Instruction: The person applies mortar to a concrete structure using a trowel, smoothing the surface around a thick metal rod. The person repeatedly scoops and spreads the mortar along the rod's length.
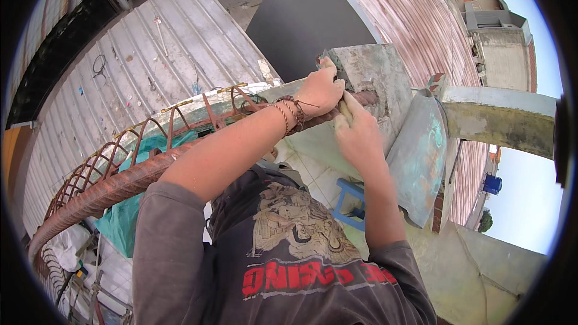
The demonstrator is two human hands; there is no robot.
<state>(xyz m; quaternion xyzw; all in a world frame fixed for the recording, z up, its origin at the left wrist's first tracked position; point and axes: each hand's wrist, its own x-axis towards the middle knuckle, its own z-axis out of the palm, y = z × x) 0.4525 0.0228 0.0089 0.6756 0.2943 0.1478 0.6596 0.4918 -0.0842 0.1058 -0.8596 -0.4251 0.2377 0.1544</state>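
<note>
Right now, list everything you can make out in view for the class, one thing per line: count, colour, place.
Ribbed bar: at least 1, rusty brown, from lower left toward the hands
Metal hoops: many, rusty, along the bar
Concrete block: 1, grey, beside the hands
Corrugated roof: 1, pale grey, left
Second corrugated roof: 1, reddish-brown, upper right
Concrete beam: 1, greenish, right
Plastic sheet: 1, teal, left
Stool: 1, blue, beside the right forearm
Tank-like object: 1, blue, far right
Shirt: 1, dark grey, lower centre
Bracelets: several, brown, left wrist
Left hand: 1, bare, by the block
Right hand: 1, bare, close beside the left
</note>
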